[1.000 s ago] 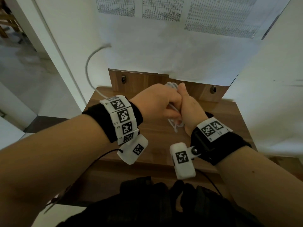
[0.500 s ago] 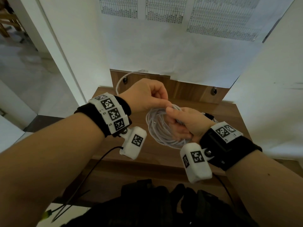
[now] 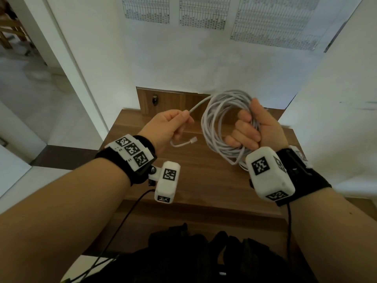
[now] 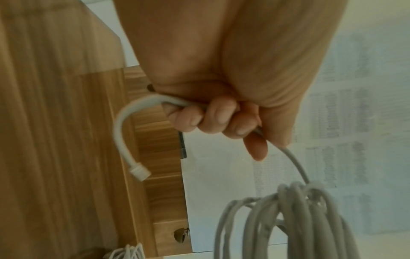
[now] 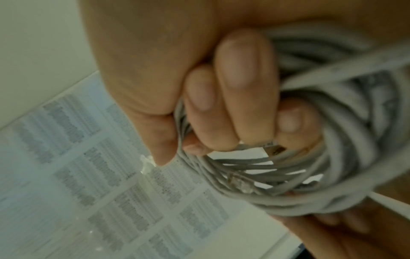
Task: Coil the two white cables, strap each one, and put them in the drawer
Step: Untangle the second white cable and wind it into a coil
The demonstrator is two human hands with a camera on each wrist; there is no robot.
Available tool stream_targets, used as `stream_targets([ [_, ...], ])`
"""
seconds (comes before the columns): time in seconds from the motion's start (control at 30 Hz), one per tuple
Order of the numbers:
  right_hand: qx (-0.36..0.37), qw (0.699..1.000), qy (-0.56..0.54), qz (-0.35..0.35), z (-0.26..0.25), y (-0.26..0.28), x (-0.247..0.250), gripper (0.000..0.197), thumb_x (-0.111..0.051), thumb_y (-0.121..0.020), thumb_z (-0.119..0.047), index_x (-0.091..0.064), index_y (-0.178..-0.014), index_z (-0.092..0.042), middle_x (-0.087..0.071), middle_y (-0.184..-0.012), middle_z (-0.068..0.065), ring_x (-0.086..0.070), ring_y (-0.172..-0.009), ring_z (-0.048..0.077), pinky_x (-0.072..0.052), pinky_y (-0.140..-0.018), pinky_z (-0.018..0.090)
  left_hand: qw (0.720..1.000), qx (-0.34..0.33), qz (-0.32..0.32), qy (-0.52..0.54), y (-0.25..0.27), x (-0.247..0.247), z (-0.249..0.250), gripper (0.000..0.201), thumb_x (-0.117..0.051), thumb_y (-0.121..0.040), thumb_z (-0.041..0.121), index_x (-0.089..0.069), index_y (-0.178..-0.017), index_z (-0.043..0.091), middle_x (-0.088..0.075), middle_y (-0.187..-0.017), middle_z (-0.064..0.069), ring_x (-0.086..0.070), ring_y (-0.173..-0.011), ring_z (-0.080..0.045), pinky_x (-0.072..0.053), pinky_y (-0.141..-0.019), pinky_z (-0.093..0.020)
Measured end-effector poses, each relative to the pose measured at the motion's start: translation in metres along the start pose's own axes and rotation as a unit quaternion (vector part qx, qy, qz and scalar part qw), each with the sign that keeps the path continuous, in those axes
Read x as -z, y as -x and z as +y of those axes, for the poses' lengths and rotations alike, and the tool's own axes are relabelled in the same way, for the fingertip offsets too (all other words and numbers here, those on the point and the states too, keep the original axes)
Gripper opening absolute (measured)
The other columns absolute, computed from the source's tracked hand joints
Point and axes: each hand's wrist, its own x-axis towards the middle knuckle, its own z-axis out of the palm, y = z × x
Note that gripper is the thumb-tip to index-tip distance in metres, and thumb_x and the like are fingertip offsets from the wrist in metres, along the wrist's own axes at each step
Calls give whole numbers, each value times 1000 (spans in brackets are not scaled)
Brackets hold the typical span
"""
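Note:
A white cable coil (image 3: 212, 129) stands upright above the wooden tabletop (image 3: 204, 180). My right hand (image 3: 250, 129) grips its right side, fingers curled through the loops (image 5: 332, 175). A clear plug (image 5: 241, 185) sits among the strands there. The coil's free tail runs left to my left hand (image 3: 172, 127), which grips it in a fist (image 4: 221, 119). The tail's plug (image 3: 192, 139) curls out below that fist (image 4: 139, 171). The coil (image 4: 299, 219) hangs just beyond the left hand. More white cable strands (image 4: 131, 252) lie on the tabletop. No drawer or strap is in sight.
A wooden back panel (image 3: 173, 99) with screw heads rises behind the tabletop, under white printed sheets (image 3: 204, 13) on the wall. A black bundle (image 3: 193, 252) lies at the near edge. An open doorway (image 3: 30, 78) is to the left.
The hands have moved apart. My right hand turned the coil upright and lifted it. My left hand slid left along the tail, so the plug now hangs below it.

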Motion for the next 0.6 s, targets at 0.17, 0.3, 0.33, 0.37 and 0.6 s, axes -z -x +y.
stream_targets([
  [0.17,80,993,-25,82,4,-7,-6,53,-38,-96,-49,-53,-56,-18,-32,-33,-6,-33,-28,10,-36,-47,23,991,69,-21,113,7,-15,-18,23,-44,-100,15,-66,-99,9,-57,-68,-1,-54,-64,-15,-47,-71,-30],
  [0.3,115,982,-40,147,9,-12,-11,54,-38,-99,-48,-48,-55,-18,-29,-33,-5,-30,-27,11,-34,-46,23,981,107,-56,152,12,-30,-21,18,-43,-99,6,-60,-105,4,-63,-79,-8,-64,-73,-18,-54,-83,-39],
  [0.33,122,979,-41,159,10,-13,-12,54,-38,-99,-48,-47,-55,-18,-29,-33,-5,-30,-28,11,-35,-46,22,979,112,-66,155,13,-31,-21,17,-43,-99,4,-59,-104,4,-64,-81,-9,-66,-74,-18,-54,-83,-39],
  [0.37,128,976,-41,172,10,-13,-13,54,-38,-100,-47,-47,-55,-18,-29,-33,-5,-30,-28,11,-35,-46,22,977,117,-75,159,15,-33,-21,16,-44,-98,3,-59,-102,5,-65,-82,-9,-67,-75,-19,-55,-83,-39],
  [0.6,143,966,-11,217,12,-13,-5,43,-44,-95,-47,-45,-64,-18,-32,-36,-3,-34,-31,13,-43,-50,25,962,168,-106,185,18,-24,-9,17,-43,-100,11,-59,-99,6,-70,-82,-10,-71,-75,-19,-60,-68,-30],
])
